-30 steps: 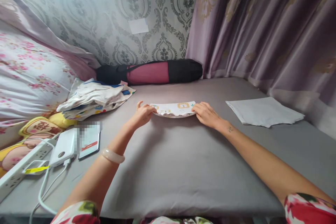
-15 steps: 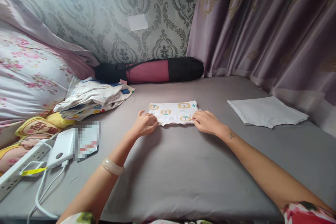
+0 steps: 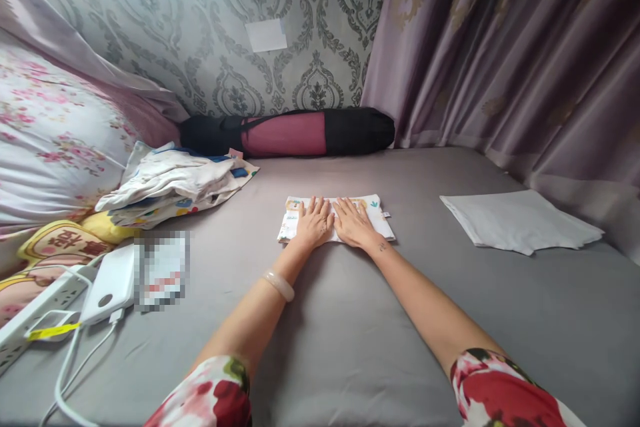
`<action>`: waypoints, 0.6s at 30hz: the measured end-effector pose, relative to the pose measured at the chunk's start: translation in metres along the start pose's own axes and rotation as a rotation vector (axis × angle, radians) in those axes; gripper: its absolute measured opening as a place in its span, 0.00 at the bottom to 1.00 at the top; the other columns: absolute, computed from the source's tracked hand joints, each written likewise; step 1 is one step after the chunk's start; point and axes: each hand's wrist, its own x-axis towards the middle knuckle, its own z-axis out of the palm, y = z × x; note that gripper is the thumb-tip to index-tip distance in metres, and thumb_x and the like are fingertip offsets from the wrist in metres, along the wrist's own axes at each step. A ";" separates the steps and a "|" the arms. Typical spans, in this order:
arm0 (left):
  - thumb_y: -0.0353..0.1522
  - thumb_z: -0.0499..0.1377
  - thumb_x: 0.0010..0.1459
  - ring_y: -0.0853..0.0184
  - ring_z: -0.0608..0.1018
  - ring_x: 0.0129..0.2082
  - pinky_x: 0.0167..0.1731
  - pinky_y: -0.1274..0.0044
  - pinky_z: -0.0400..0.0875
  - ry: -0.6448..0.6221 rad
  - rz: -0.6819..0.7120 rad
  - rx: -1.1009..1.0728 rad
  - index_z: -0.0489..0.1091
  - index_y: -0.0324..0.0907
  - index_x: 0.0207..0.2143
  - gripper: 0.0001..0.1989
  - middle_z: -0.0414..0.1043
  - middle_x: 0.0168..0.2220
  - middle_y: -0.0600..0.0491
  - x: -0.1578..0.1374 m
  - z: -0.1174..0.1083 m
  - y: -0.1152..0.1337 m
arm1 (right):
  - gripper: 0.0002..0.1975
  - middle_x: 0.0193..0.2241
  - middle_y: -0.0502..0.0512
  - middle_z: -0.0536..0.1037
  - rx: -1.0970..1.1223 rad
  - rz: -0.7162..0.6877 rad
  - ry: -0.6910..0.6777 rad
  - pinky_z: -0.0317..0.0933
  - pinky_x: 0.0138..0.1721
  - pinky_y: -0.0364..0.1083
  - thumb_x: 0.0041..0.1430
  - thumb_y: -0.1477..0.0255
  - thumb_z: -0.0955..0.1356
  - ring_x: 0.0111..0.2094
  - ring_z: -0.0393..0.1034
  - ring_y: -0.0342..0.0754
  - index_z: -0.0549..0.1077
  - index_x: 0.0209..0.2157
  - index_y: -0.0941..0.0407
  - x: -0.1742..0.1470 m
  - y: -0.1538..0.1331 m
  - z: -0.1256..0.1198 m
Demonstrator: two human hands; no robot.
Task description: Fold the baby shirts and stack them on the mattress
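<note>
**A:** I've got both palms down flat now, left hand (image 3: pixel 314 221) and right hand (image 3: pixel 353 222) side by side, fingers spread and nothing pinched, resting on the small folded printed cloth (image 3: pixel 336 218). It lies out in the middle of the grey mattress (image 3: pixel 350 347), a bit toward the far edge.

**B:** How would you press it well from there?

**A:** Keep the hands open and the weight even, I'd say, and smooth from the centre out toward both short ends so the layers don't creep. The right end shows a little tag poking out, so I'd judge that edge needs watching for a skewed fold.

**B:** Anything crowding you?

**A:** Not right by the hands. At the right edge there's a folded white sheet (image 3: pixel 520 220), well apart. Toward the far left corner sits a loose pile of clothes (image 3: pixel 175 180), and along the far edge, against the wallpaper, a black and maroon roll bag (image 3: pixel 290 133). Near the left edge: a white power bank (image 3: pixel 111 283) with its cable (image 3: pixel 70 373), a power strip (image 3: pixel 35 307), a yellow plush cushion (image 3: pixel 65 240) under the floral quilt (image 3: pixel 55 140). The cable is the only thing my left elbow could catch, I think, and it's off to the side
</note>
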 end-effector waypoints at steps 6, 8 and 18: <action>0.40 0.37 0.68 0.53 0.49 0.69 0.64 0.52 0.43 -0.084 0.009 -0.025 0.51 0.43 0.67 0.28 0.48 0.69 0.48 0.002 -0.001 -0.002 | 0.30 0.69 0.56 0.45 0.028 0.012 -0.030 0.30 0.66 0.62 0.67 0.68 0.50 0.69 0.36 0.55 0.49 0.68 0.60 0.002 0.002 0.002; 0.40 0.37 0.68 0.53 0.50 0.69 0.64 0.52 0.44 -0.100 0.003 -0.018 0.52 0.43 0.67 0.28 0.48 0.69 0.48 0.003 -0.002 -0.001 | 0.30 0.69 0.56 0.46 0.029 0.014 -0.046 0.30 0.66 0.62 0.67 0.68 0.50 0.69 0.37 0.55 0.49 0.68 0.60 0.004 0.002 0.002; 0.40 0.41 0.68 0.55 0.56 0.67 0.64 0.54 0.47 0.001 -0.002 -0.036 0.58 0.46 0.63 0.25 0.57 0.66 0.47 0.003 0.000 -0.005 | 0.29 0.68 0.58 0.50 0.070 0.016 -0.049 0.33 0.67 0.60 0.67 0.68 0.50 0.68 0.41 0.53 0.53 0.67 0.61 0.007 0.008 -0.009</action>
